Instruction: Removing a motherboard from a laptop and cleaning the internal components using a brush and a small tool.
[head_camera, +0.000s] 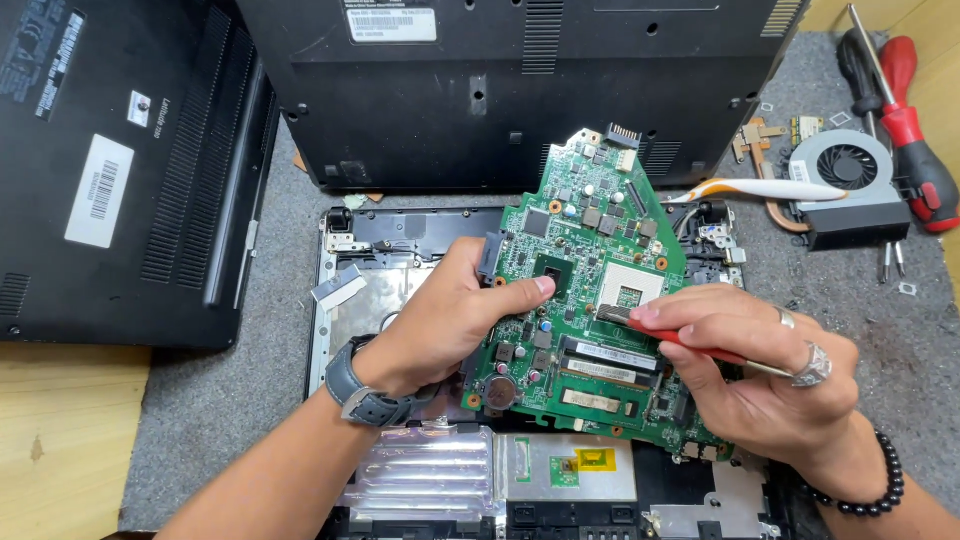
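Grey felt mat (250, 400) covers the wooden counter (60, 440), and the largest things on it are two black laptop bases turned underside up: one laptop base (130, 170) at the far left, a second laptop case (500, 90) at the top centre. Below that second case lies an opened laptop chassis (400, 250) with silver foil shielding (430, 475) and bare metal showing near the bottom edge.

Above the open chassis a green motherboard (590, 300) is held up, tilted, its narrow end pointing away from the person. The left hand (450, 320), with a wristwatch (365, 395) on its wrist, has a closed grip on the board's left edge, thumb pressed flat across the top face near the dark central chip. The right hand (760, 370), wearing rings and a black bead bracelet (880, 485), has its grip closed round a slim red-handled tool (700, 350), whose tip rests on the board just beside the square processor socket (632, 290).

To the right, well apart from the hands, a cooling fan with copper heat pipe (850, 185) lies on the mat, a flat white-and-orange ribbon cable (760, 190) stretched in front of it. Red-and-black screwdrivers (915, 140) lie at the far right edge, just beside the fan. Small loose screws and bits (905, 288) are scattered on the mat near it.
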